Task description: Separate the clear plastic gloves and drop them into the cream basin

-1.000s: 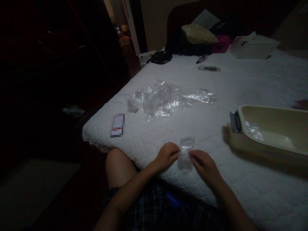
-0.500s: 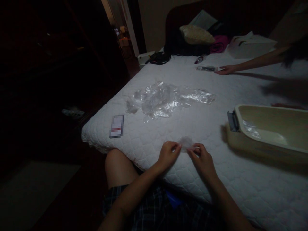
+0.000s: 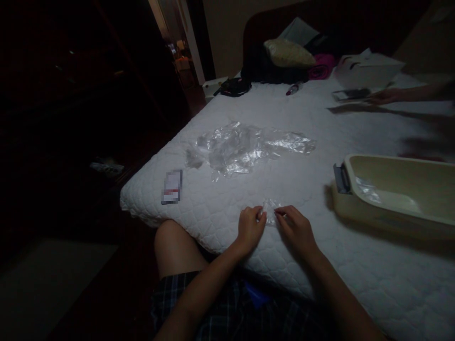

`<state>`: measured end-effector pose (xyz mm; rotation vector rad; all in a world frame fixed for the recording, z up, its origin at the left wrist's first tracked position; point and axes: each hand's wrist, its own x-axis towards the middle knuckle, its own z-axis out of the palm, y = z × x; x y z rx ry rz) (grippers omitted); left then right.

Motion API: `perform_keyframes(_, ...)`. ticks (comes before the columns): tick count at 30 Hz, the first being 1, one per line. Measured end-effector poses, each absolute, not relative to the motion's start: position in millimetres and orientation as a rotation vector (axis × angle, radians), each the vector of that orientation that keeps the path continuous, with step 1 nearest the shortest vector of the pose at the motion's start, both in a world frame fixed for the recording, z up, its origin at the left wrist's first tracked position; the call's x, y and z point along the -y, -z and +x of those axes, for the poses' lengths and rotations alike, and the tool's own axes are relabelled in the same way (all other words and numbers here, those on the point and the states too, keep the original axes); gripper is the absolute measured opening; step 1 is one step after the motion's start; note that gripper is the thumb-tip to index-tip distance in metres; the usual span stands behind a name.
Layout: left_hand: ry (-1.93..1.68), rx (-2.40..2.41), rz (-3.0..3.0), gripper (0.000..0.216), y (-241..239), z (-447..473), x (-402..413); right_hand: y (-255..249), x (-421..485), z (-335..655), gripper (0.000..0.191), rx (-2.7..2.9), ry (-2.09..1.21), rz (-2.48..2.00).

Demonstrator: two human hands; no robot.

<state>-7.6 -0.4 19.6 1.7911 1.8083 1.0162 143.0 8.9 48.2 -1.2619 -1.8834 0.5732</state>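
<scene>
The left hand (image 3: 250,229) and right hand (image 3: 295,229) both pinch one small plastic piece (image 3: 270,219) over one bed's (image 3: 220,215) near edge. Around it I count one crumpled plastic heap (image 3: 241,147), one tub (image 3: 377,218), and one other person's hand (image 3: 386,96) holding something blurred.

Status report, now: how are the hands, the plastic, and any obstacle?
Left hand and right hand pinching small clear piece. Piece over white bed. No obstruction seen; crumpled plastic beyond, cream tub to the right.

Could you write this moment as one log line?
left hand: pinching small plastic piece; right hand: pinching same piece; bed: crumpled clear plastic, cream bin; upper right: another person's hand holding flat item
</scene>
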Motion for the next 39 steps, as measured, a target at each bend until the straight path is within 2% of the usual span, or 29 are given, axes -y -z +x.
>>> perform_keyframes(3,-1.039,-1.800,1.744,0.024,-18.0,-9.8,-1.2,-36.9,-15.6,138.5,0.016,2.030,-0.597,-1.176)
perform_keyframes(11,-0.966,-1.751,1.690,0.030,-21.6,-13.0,-6.7,-18.4,-23.8,141.6,0.016,1.931,-0.719,-1.221)
perform_keyframes(15,-1.056,-1.694,2.052,0.029,-22.4,-19.8,-7.8,-20.2,-22.8,140.9,0.017,1.922,-0.723,-1.202)
perform_keyframes(18,-1.022,-1.382,2.497,0.023,-18.5,-29.7,-9.1,-19.9,-23.2,141.5,0.017,1.877,-0.770,-1.218)
perform_keyframes(23,-0.940,-1.278,2.569,0.023,-13.3,-39.3,-10.5,-19.7,-25.9,145.0,0.019,1.758,-0.803,-1.284)
perform_keyframes(31,-0.896,-1.336,2.434,0.023,-15.3,-37.4,-6.7,-27.7,-15.7,153.2,0.021,1.728,-0.504,-1.261)
perform_keyframes(36,-0.920,-1.324,2.399,0.024,-15.4,-37.7,-7.2,-28.7,0.1,163.3,0.044,2.189,-0.240,-0.986)
perform_keyframes(39,-0.960,-1.295,2.362,0.024,-17.3,-39.2,-6.2,-24.6,0.1,163.7,0.040,2.302,-0.187,-0.983)
